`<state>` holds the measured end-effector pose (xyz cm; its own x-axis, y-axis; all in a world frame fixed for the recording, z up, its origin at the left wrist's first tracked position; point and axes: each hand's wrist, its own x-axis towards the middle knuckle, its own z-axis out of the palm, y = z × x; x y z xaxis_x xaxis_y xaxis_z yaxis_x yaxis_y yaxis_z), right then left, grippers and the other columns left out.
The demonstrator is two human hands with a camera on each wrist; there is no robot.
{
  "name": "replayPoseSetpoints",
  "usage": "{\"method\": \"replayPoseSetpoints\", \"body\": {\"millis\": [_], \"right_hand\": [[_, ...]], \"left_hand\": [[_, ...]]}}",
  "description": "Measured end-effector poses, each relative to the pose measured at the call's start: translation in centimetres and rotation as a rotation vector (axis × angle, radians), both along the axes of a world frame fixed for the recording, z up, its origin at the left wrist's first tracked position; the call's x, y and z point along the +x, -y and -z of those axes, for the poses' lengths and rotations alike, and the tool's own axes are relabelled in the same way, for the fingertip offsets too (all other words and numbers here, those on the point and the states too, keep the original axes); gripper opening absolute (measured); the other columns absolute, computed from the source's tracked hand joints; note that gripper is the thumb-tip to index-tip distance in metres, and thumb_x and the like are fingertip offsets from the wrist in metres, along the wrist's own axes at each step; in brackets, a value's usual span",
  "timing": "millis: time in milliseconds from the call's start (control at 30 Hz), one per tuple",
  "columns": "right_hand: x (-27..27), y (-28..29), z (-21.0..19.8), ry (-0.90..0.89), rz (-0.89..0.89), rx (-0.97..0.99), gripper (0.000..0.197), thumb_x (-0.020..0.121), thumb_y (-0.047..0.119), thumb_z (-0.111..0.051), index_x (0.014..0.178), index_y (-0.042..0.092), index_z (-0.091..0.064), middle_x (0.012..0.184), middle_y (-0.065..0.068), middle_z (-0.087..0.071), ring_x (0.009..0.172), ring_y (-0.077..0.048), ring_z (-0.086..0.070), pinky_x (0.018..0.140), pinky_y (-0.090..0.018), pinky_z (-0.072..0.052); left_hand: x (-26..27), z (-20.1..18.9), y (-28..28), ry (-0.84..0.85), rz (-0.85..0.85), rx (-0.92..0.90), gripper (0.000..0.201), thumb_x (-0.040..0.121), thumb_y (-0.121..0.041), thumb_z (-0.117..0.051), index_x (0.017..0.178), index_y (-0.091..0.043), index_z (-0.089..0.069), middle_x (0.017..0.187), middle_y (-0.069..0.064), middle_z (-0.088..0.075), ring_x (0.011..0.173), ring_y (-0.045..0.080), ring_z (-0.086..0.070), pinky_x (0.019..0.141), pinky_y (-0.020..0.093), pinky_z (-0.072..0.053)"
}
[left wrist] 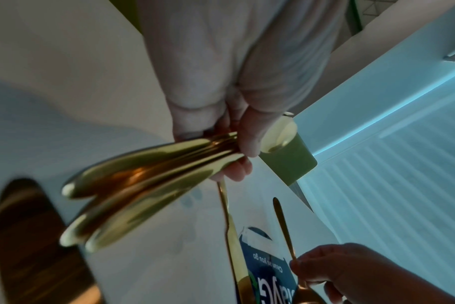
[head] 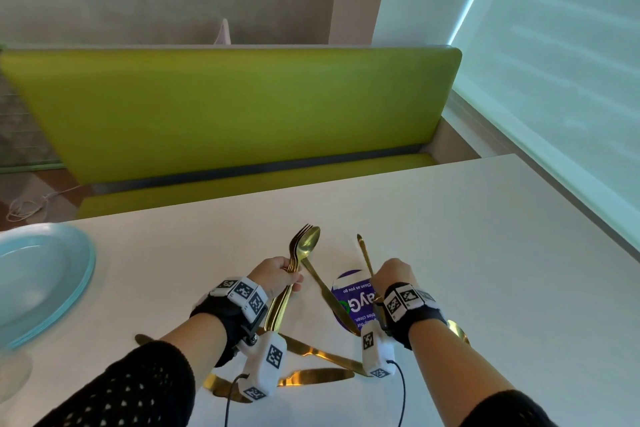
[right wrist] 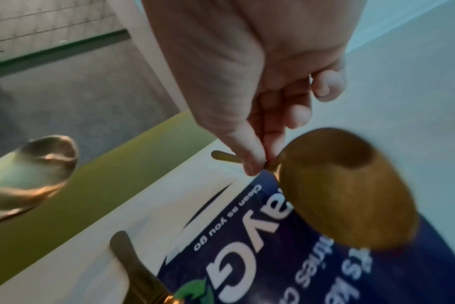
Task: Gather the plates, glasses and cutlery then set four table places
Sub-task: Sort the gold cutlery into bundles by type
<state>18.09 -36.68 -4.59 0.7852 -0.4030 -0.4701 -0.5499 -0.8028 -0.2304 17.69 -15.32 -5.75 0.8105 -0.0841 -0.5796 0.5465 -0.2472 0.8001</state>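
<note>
My left hand [head: 289, 276] grips a bundle of gold forks and a spoon [head: 304, 243], heads up above the white table [head: 485, 253]; in the left wrist view their handles [left wrist: 148, 181] fan out below the fingers. My right hand [head: 379, 279] pinches one gold spoon by its thin handle [head: 363, 253], handle tip up and bowl [right wrist: 346, 189] hanging under the wrist. A gold knife [head: 329, 295] lies on the table between the hands. More gold knives [head: 311, 376] lie near the front edge under my wrists. A stack of pale blue plates [head: 41, 281] sits at the left.
A round purple sticker [head: 353, 302] is stuck to the table under the right hand. A green bench [head: 225, 107] runs along the far side. A window blind [head: 554, 62] closes off the right. A blurred pale object [head: 14, 374] stands at the lower left.
</note>
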Motion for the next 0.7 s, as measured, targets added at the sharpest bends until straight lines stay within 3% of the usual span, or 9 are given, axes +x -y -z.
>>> {"method": "replayPoseSetpoints", "body": {"millis": [100,167,300,400,500,600,700], "right_hand": [[0.0,0.0,-1.3,0.011,-0.231,-0.19,0.02,0.09,0.017,-0.051,0.102,0.009,-0.065,0.106,-0.008,-0.068,0.098,-0.024,-0.063,0.085,-0.031,-0.049],[-0.1,0.1,-2.3,0.061,-0.465,-0.342,0.025,0.092,0.015,-0.046,0.11,0.01,-0.062,0.113,-0.007,-0.065,0.11,-0.024,-0.055,0.092,-0.032,-0.043],[-1.0,-0.5,-4.4,0.134,-0.967,-0.497,0.028,0.096,0.013,-0.041,0.114,0.009,-0.061,0.116,-0.009,-0.058,0.113,-0.026,-0.046,0.091,-0.034,-0.039],[-2.1,-1.7,-5.4,0.185,-1.227,-0.535,0.028,0.098,0.017,-0.041,0.115,0.012,-0.062,0.113,-0.009,-0.055,0.111,-0.026,-0.045,0.087,-0.034,-0.038],[-2.8,-3.1,-5.8,0.266,-1.35,-0.55,0.026,0.096,0.017,-0.044,0.111,0.015,-0.066,0.113,-0.007,-0.056,0.112,-0.025,-0.045,0.09,-0.035,-0.039],[-3.1,-4.0,-6.0,0.332,-1.396,-0.557,0.025,0.094,0.017,-0.046,0.109,0.016,-0.066,0.106,-0.005,-0.06,0.106,-0.024,-0.051,0.088,-0.035,-0.042],[-3.2,-4.3,-5.8,0.303,-1.404,-0.603,0.027,0.096,0.019,-0.042,0.114,0.014,-0.062,0.107,-0.003,-0.056,0.104,-0.022,-0.047,0.082,-0.032,-0.038]], "left_hand": [[0.3,-0.9,0.2,0.068,0.031,0.103,0.011,0.092,-0.006,-0.051,0.088,-0.014,-0.057,0.079,-0.003,-0.063,0.069,0.008,-0.059,0.062,0.018,-0.045],[0.6,-1.6,0.4,0.12,0.05,0.182,0.009,0.092,-0.008,-0.051,0.091,-0.013,-0.057,0.078,-0.003,-0.063,0.068,0.006,-0.058,0.062,0.017,-0.045],[1.2,-2.5,1.3,0.18,0.077,0.255,0.012,0.09,-0.009,-0.052,0.099,-0.012,-0.059,0.078,0.0,-0.064,0.066,0.01,-0.058,0.06,0.019,-0.045],[0.8,-2.9,2.4,0.181,0.194,0.295,0.008,0.09,-0.009,-0.051,0.091,-0.016,-0.056,0.071,-0.005,-0.062,0.072,0.014,-0.06,0.067,0.022,-0.047],[-0.2,-3.0,3.7,0.137,0.316,0.298,0.017,0.089,-0.007,-0.048,0.078,-0.019,-0.052,0.07,-0.003,-0.06,0.07,0.016,-0.058,0.063,0.022,-0.044],[-1.1,-3.0,4.8,0.171,0.497,0.424,0.019,0.084,-0.01,-0.047,0.067,-0.018,-0.052,0.069,-0.001,-0.059,0.068,0.018,-0.055,0.058,0.022,-0.039],[-1.7,-2.9,5.1,0.227,0.599,0.487,0.016,0.087,-0.017,-0.048,0.094,-0.008,-0.059,0.101,0.012,-0.068,0.098,0.028,-0.061,0.069,0.026,-0.04]]}}
